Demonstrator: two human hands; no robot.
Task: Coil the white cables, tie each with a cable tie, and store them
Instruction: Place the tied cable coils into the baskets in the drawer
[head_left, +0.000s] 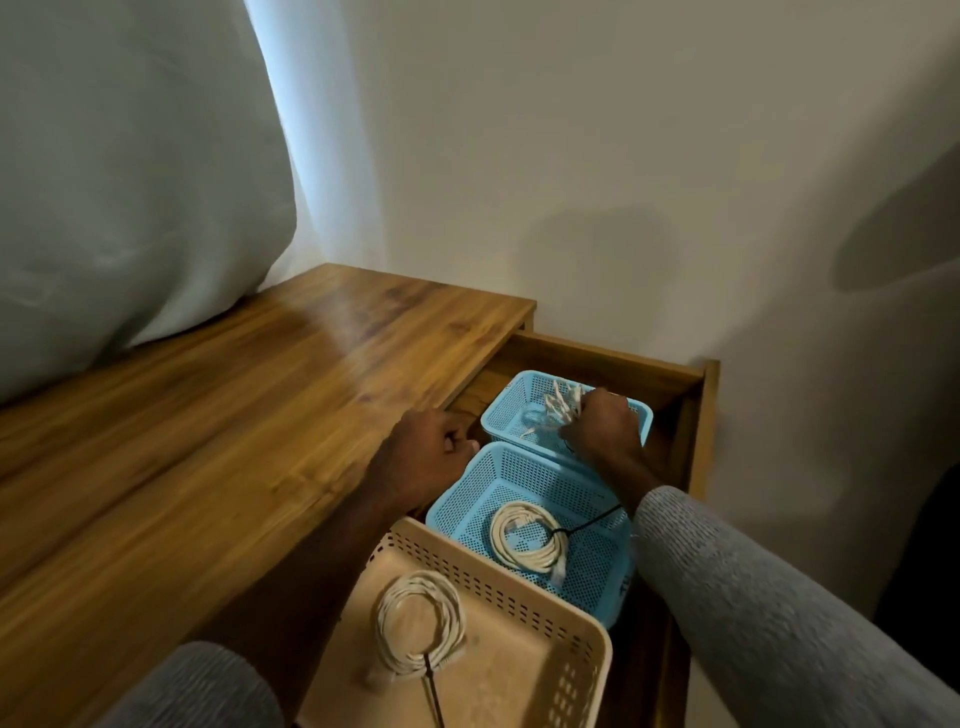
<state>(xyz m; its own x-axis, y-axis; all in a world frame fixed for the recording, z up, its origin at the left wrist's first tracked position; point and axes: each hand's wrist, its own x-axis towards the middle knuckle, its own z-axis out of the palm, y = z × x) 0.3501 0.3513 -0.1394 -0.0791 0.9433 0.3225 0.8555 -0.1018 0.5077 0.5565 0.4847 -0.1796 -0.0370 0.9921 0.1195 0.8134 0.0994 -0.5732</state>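
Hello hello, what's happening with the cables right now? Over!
Right hand grips white coiled cable inside far blue mesh basket. Left hand curled, holding nothing. Nothing blocking.

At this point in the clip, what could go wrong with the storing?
The right hand grips a blurred white cable bundle over the far blue basket; whether it is tied cannot be told, so it may uncoil. The black tie tail from the middle basket's coil runs toward the right forearm and could snag.
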